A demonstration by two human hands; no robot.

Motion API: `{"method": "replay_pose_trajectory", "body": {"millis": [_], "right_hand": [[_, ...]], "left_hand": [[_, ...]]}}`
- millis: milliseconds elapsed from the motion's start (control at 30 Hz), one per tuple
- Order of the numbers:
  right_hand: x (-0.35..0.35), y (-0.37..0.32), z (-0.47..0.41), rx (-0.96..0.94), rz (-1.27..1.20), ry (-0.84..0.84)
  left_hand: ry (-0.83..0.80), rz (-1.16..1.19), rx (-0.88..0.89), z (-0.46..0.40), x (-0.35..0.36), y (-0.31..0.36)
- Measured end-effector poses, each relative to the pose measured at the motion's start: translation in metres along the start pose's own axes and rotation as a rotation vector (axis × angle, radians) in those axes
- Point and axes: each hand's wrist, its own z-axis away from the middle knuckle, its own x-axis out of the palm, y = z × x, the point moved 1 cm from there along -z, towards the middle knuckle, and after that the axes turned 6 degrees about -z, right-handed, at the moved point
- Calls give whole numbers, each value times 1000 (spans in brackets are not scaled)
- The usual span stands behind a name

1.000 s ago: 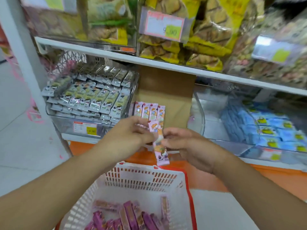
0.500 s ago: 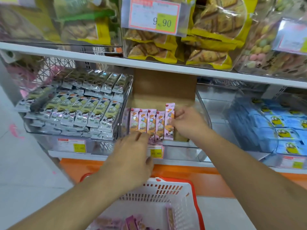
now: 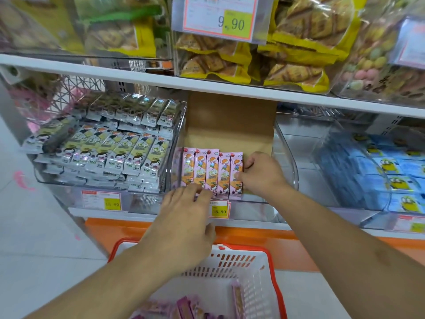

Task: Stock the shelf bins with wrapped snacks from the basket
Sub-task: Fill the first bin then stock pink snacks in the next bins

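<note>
A row of pink wrapped snacks (image 3: 208,171) stands side by side at the front of a clear middle shelf bin (image 3: 287,166), with a brown cardboard box (image 3: 230,125) behind them. My right hand (image 3: 262,174) pinches the rightmost pink snack (image 3: 236,168) at its right edge. My left hand (image 3: 186,212) reaches over the bin's front wall, fingertips resting on the lower ends of the left snacks. Below, the white basket (image 3: 257,275) with red rim holds several purple-pink snacks (image 3: 190,307).
A left bin (image 3: 103,148) is packed with silver-yellow snacks. A right bin (image 3: 391,171) holds blue packets. The upper shelf (image 3: 207,84) carries bags of biscuits. Price tags hang on the bin fronts. Pale floor lies to the left.
My right hand has set the pink snack into the row's right end and pressed it level with the others. My left hand has moved up from the basket to the row's lower edge.
</note>
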Motion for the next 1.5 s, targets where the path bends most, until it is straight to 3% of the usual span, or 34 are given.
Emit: {"method": "replay_pose_trajectory", "body": {"millis": [433, 567, 733, 867, 967, 1200, 1300, 1500], "right_hand": [[-20, -14, 26, -31, 36, 35], [-25, -28, 57, -148, -129, 80], [3, -29, 107, -265, -265, -267], [39, -24, 125, -399, -109, -165], [66, -22, 138, -441, -149, -294], [191, 47, 173, -188, 81, -868], [236, 89, 188, -77, 170, -1061], [291, 169, 231, 12, 257, -1112]], "left_hand": [[92, 150, 21, 14, -12, -6], [166, 226, 6, 36, -22, -14], [108, 278, -140, 66, -9, -43], [-47, 216, -281, 84, 30, -82], [-154, 209, -430, 99, 65, -112], [-365, 327, -839, 127, 149, -149], [-365, 431, -909, 130, 173, -148], [-361, 398, -932, 126, 179, -149]]}}
